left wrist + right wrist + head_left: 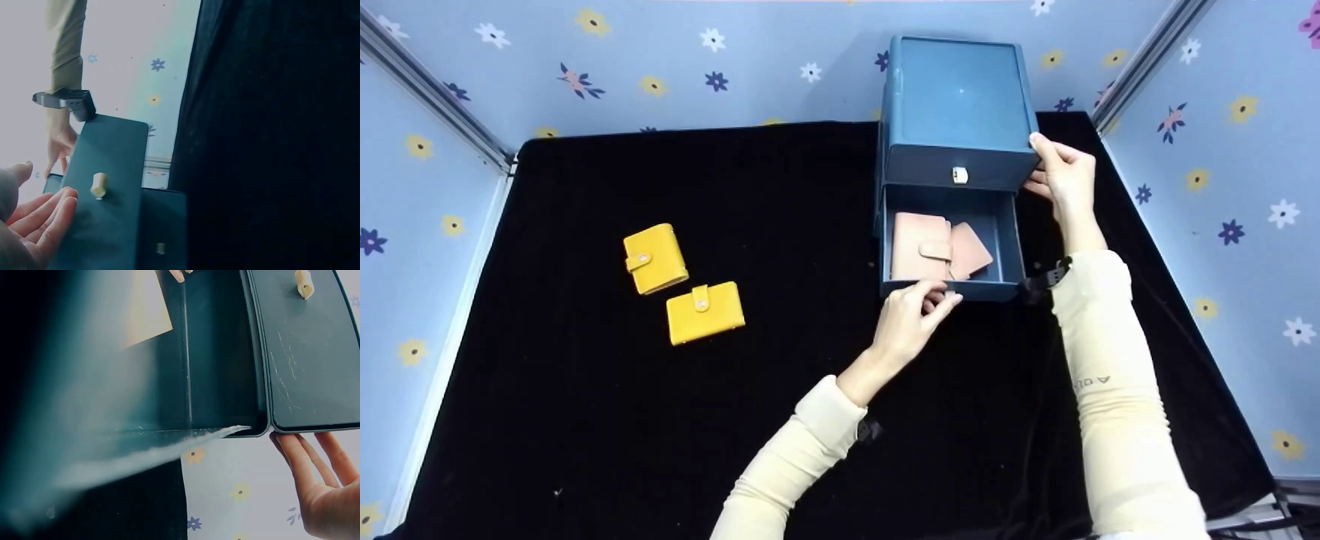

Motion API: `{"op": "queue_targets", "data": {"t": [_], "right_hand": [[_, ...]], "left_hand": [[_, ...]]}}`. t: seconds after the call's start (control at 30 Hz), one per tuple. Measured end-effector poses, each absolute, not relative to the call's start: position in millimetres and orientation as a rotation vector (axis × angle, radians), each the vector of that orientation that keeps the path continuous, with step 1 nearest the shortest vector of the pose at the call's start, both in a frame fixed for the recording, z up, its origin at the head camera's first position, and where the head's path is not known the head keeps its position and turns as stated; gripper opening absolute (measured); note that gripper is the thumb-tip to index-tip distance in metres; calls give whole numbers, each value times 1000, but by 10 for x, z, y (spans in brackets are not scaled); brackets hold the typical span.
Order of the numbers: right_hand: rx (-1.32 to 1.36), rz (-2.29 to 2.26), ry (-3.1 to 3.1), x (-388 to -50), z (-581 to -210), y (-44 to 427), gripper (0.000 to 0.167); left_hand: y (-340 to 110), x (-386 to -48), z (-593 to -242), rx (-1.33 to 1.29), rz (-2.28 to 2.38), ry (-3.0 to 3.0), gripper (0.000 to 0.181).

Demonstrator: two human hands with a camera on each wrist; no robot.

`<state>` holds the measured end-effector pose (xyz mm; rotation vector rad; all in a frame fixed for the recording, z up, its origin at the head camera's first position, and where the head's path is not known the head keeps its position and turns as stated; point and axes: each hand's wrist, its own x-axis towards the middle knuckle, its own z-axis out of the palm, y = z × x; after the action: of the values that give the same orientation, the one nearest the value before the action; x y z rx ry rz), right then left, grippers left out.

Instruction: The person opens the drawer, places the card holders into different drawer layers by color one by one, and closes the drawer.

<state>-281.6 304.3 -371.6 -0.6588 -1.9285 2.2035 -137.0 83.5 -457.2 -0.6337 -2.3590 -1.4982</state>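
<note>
A blue drawer cabinet [960, 94] has its lower visible drawer [986, 290] pulled out in the head view. Inside lie a pink snap wallet [916, 244] and another pink piece [971, 251], partly covered. My left hand [906, 319] is at that drawer's front edge, fingers extended beside the white knob [99, 185], which looks free of them in the left wrist view. My right hand [1065, 176] rests against the cabinet's right front corner, thumb at the top edge and fairly straight fingers [301, 464] along the side.
Two yellow snap wallets [656, 259] lie on the black cloth [607, 420] to the left. The upper drawer [926, 166] is closed and has its own white knob. Another drawer front [163, 225] shows below the pulled-out one. Flowered walls enclose the table.
</note>
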Motion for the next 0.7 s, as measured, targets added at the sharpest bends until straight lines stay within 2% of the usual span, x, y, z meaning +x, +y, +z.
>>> {"op": "queue_targets", "data": {"t": [0.23,0.43,0.7], "right_hand": [[-637,2238,-1912,-2902,-3827,3128,31],[-632,2227,-1907,-2816,-3733,3046,34],[-642,2250,-1893,-2797,-3693,3030,28]], "left_hand": [[867,-1317,-4744,-565,-1510,-2431,27],[899,-1305,-4862,-477,-1452,-2549,33],[975,-1311,-4930,-418,-1392,-2676,40]]}}
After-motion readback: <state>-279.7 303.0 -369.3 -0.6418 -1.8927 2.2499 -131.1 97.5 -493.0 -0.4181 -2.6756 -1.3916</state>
